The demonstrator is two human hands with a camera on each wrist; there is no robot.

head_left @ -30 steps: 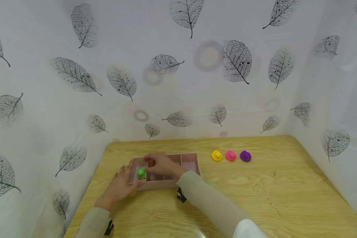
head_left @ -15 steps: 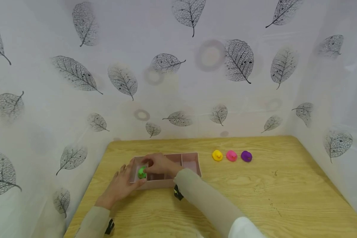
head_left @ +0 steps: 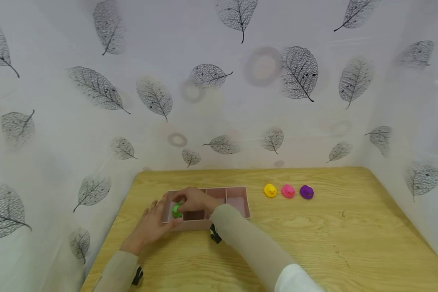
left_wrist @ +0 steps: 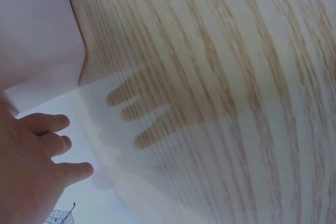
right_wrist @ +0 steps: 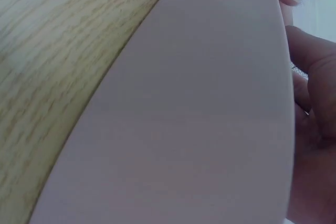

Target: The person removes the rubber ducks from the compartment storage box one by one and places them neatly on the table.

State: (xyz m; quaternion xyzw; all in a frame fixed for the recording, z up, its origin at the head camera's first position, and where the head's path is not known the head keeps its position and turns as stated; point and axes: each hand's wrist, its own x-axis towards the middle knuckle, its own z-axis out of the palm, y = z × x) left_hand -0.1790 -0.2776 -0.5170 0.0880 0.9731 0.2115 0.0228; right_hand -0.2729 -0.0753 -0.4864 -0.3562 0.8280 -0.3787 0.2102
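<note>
A pale pink divided box (head_left: pixel 195 225) stands lengthwise on the wooden table. In its leftmost compartment is a small green toy duck (head_left: pixel 176 210), partly hidden by my right hand (head_left: pixel 195 199), which reaches in from above and pinches it with thumb and fingers. My left hand (head_left: pixel 151 223) rests against the box's left end, fingers fairly straight along the side and thumb at the front rim. In the left wrist view, several fingers (left_wrist: pixel 50 124) stick out beyond the box wall (left_wrist: pixel 44 30). The right wrist view shows the box's outer wall (right_wrist: pixel 184 103), with the duck out of sight.
Yellow (head_left: pixel 270 190), pink (head_left: pixel 288 191) and purple (head_left: pixel 307 192) toy ducks sit in a row to the right of the box. A leaf-patterned white curtain (head_left: pixel 233 109) borders the wooden table (head_left: pixel 314 243) at the back and sides.
My right thumb and fingers have closed further over the green duck, covering more of it. The left hand keeps its place at the box. The whole head view has shifted slightly.
</note>
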